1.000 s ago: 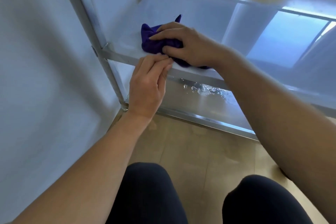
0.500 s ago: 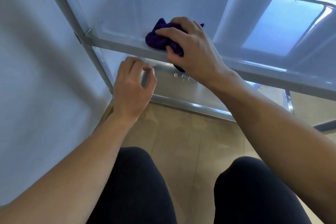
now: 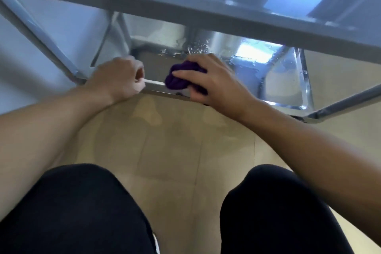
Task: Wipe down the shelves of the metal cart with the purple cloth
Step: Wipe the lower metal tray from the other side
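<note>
The metal cart's bottom shelf (image 3: pixel 278 80) shows wet, shiny steel with water drops. A bunched purple cloth (image 3: pixel 178 80) sits on the shelf's front edge, and my right hand (image 3: pixel 210 82) grips it, fingers curled over its top. Just left of the cloth, my left hand (image 3: pixel 119 78) curls round the front rim of the bottom shelf near the cart's front left leg (image 3: pixel 41 35). The upper shelf (image 3: pixel 185 8) stretches across the top of the view, above both hands.
A pale wall (image 3: pixel 24 80) stands close on the left of the cart. Tan floor tiles (image 3: pixel 175 150) lie between the cart and my knees (image 3: pixel 82 202), which are in dark trousers. The cart's right leg (image 3: pixel 340 105) slants across at the right.
My right hand has carried the purple cloth down from the upper shelf to the bottom shelf's front edge. My left hand dropped from the upper rim and took hold of the lower rim. The view tilted down.
</note>
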### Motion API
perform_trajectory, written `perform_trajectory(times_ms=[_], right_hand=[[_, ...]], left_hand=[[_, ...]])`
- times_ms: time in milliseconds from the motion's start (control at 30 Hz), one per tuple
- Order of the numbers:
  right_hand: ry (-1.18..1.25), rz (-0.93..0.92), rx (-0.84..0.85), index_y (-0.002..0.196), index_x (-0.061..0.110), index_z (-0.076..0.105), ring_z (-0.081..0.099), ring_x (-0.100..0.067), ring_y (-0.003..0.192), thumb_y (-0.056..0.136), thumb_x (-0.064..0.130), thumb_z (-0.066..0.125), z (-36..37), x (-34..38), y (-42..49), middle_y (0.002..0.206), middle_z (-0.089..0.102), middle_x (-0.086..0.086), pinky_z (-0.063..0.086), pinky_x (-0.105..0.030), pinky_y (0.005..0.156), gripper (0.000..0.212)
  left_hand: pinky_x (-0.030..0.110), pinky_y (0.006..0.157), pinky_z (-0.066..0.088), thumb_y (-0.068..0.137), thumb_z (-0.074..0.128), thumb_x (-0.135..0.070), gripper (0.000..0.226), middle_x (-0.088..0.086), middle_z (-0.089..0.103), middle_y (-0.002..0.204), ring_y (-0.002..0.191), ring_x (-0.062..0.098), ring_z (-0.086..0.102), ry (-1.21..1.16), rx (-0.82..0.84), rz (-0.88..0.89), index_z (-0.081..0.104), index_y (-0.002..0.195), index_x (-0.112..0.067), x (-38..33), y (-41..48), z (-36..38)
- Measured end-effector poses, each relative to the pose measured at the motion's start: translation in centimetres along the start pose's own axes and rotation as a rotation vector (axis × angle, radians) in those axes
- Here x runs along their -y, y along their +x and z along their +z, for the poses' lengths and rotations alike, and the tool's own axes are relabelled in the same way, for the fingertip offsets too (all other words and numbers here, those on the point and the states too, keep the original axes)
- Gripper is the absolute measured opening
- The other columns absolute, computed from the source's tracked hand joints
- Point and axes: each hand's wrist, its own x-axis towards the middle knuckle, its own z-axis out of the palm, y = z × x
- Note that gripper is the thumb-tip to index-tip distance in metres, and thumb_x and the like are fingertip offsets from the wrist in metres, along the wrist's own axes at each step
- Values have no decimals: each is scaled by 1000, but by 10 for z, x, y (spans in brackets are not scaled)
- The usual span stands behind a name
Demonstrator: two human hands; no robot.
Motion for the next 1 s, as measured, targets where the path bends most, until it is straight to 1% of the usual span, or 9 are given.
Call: perform_trajectory(times_ms=[167,300,467,633,733,800,867,933,1000], right_hand=[[-129,316,-25,124,23,64,49,-33,114,89,24,57,20,-81,-40,130,54,-9,45,-51,97,36],[-161,514,36,135,24,55,41,-35,125,95,25,53,51,-117,-70,142,44,-11,37,-51,105,40],[-111,572,-18,142,28,45,36,-30,136,95,45,47,73,-117,-84,152,35,-7,33,-46,111,50],[-87,565,-38,142,21,46,43,-33,132,97,26,47,54,-145,-111,150,38,-11,38,-48,109,46],[-96,824,-174,141,18,48,42,-31,132,94,22,49,37,-177,-144,148,39,-10,35,-42,111,46],[-127,1046,-223,144,19,44,36,-30,136,95,31,47,33,-187,-155,151,35,-10,30,-40,114,50],[-155,1163,-230,146,20,40,30,-30,139,96,42,40,43,-181,-141,153,29,-11,26,-42,115,54],[-156,1132,-204,146,21,39,28,-29,139,97,43,32,58,-165,-112,154,28,-11,25,-43,114,54],[-135,940,-140,147,23,39,29,-29,138,99,38,34,71,-147,-86,153,30,-11,24,-41,112,51]], left_hand=[[42,78,51,88,60,-23,9,7,59,95,91,29,59,-11,41,174,62,86,-14,-64,43,41],[44,85,51,93,54,-28,22,6,54,113,107,26,55,-33,38,197,64,107,-14,-113,53,88],[43,80,52,96,53,-35,26,1,53,110,107,21,49,-19,-31,268,69,106,-16,-123,50,121],[41,76,52,95,56,-36,24,-3,54,102,103,18,51,-35,-36,281,73,99,-20,-125,55,119],[41,76,53,95,56,-34,23,-3,55,102,103,18,51,-63,-44,291,73,97,-19,-127,55,121],[41,75,53,96,57,-32,20,-3,58,103,102,18,53,-95,-66,321,73,99,-21,-131,55,124],[39,74,52,97,55,-32,21,-3,59,105,103,19,55,-98,-90,347,73,100,-21,-136,55,128],[37,71,51,98,53,-32,23,-2,60,106,101,21,55,-73,-121,362,72,99,-19,-138,56,133],[38,69,51,99,52,-32,26,1,62,105,99,24,57,-54,-163,378,72,100,-16,-137,54,138]])
